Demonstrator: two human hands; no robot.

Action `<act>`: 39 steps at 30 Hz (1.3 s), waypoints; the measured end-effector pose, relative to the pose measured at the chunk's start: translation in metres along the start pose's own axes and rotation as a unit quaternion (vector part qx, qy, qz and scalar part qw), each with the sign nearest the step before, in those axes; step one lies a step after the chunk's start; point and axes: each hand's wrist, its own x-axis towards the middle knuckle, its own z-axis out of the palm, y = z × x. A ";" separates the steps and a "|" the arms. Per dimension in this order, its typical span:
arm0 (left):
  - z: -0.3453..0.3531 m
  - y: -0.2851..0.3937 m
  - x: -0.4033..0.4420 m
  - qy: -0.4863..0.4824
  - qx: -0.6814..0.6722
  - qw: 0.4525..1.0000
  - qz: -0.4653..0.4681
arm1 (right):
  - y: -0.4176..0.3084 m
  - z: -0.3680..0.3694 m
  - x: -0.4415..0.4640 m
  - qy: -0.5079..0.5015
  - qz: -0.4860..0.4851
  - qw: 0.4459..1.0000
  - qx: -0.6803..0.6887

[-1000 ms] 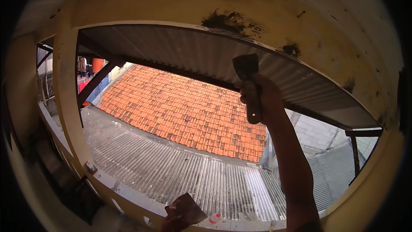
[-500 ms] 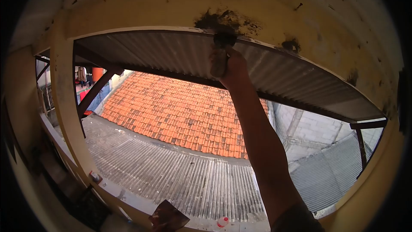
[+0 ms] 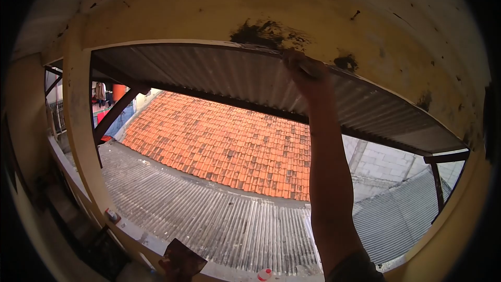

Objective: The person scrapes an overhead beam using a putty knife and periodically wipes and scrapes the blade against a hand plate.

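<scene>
- yellow beam [image 3: 198, 13] is curving across the top of my feed, with a black patch [image 3: 255, 34] sitting on its lower edge and a smaller dark spot [image 3: 345, 63] sitting off to the right
- corrugated sheeting [image 3: 209, 70] is hanging just below it, and orange roof tiles [image 3: 224, 141] are showing out past that
- right hand [image 3: 305, 77] is sitting up at the beam's lower edge, just right of the black patch, wrapping around what's looking like a scraper [image 3: 314, 68]; its blade is hiding from me, so i'm not able to tell the angle
- dark plate [image 3: 182, 258] is poking up at the bottom; i'm not making out the left hand beside it, so can't tell if it's gripping anything
- for neat work up there i'd be going with a flattish blade, light even pressure and short strokes along the edge
- arm [image 3: 334, 177] is stretching nearly straight overhead, so imo standing closer would be giving better control
</scene>
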 end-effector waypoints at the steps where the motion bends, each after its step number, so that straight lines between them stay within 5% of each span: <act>1: 0.000 0.000 -0.002 0.002 -0.001 1.000 0.002 | -0.018 0.031 -0.014 0.101 0.028 0.978 0.180; 2: 0.000 0.000 -0.002 0.002 -0.003 1.000 0.005 | -0.029 0.049 -0.030 0.197 0.056 0.914 0.352; 3: 0.000 0.000 -0.002 0.002 -0.005 1.000 0.008 | -0.031 0.037 -0.046 0.193 0.058 0.914 0.353; 4: -0.002 -0.001 -0.004 0.005 -0.006 1.000 0.010 | -0.029 0.025 -0.062 0.165 0.016 0.986 0.025; 6: -0.003 -0.001 -0.002 0.004 -0.007 1.000 0.014 | -0.022 0.008 -0.086 0.112 -0.035 0.945 -0.305; 8: -0.006 -0.002 -0.004 0.011 -0.009 1.000 0.016 | -0.010 0.012 -0.099 0.127 0.087 0.988 -0.007; 12: -0.008 -0.002 -0.004 0.019 -0.005 1.000 0.023 | 0.024 0.048 -0.074 0.248 0.190 0.946 -0.084; 14: -0.008 -0.001 -0.006 0.024 -0.003 0.999 0.028 | 0.035 0.020 -0.051 0.189 0.236 0.952 0.056; 17: -0.008 0.002 -0.009 0.028 -0.001 0.999 0.041 | 0.032 -0.007 -0.015 0.075 0.275 0.956 0.070; 20: -0.012 0.001 -0.015 0.034 0.000 0.998 0.052 | 0.017 0.026 0.005 0.160 0.247 0.955 -0.039; 24: -0.013 -0.002 -0.022 0.036 0.001 0.997 0.065 | 0.004 0.000 0.004 0.100 0.168 0.979 -0.057; 27: -0.014 -0.005 -0.029 0.038 0.001 0.996 0.074 | -0.002 0.001 0.006 0.079 0.150 0.981 0.094; 30: -0.017 -0.008 -0.038 0.043 -0.002 0.995 0.088 | -0.024 0.002 0.003 0.089 0.140 0.985 0.037; 32: -0.015 -0.008 -0.042 0.047 -0.004 0.995 0.093 | -0.038 -0.012 0.009 0.102 0.236 0.923 0.287; 33: -0.016 -0.010 -0.045 0.050 -0.005 0.994 0.095 | -0.045 -0.013 0.003 0.101 0.238 0.921 0.290; 36: -0.017 -0.011 -0.048 0.059 -0.009 0.993 0.099 | -0.063 -0.003 -0.031 0.029 0.215 0.936 0.278; 38: -0.017 -0.010 -0.047 0.063 -0.014 0.993 0.100 | -0.066 0.002 -0.054 0.085 0.136 0.985 0.058; 39: -0.016 -0.008 -0.047 0.064 -0.018 0.993 0.099 | -0.062 -0.008 -0.061 0.083 0.138 0.985 0.057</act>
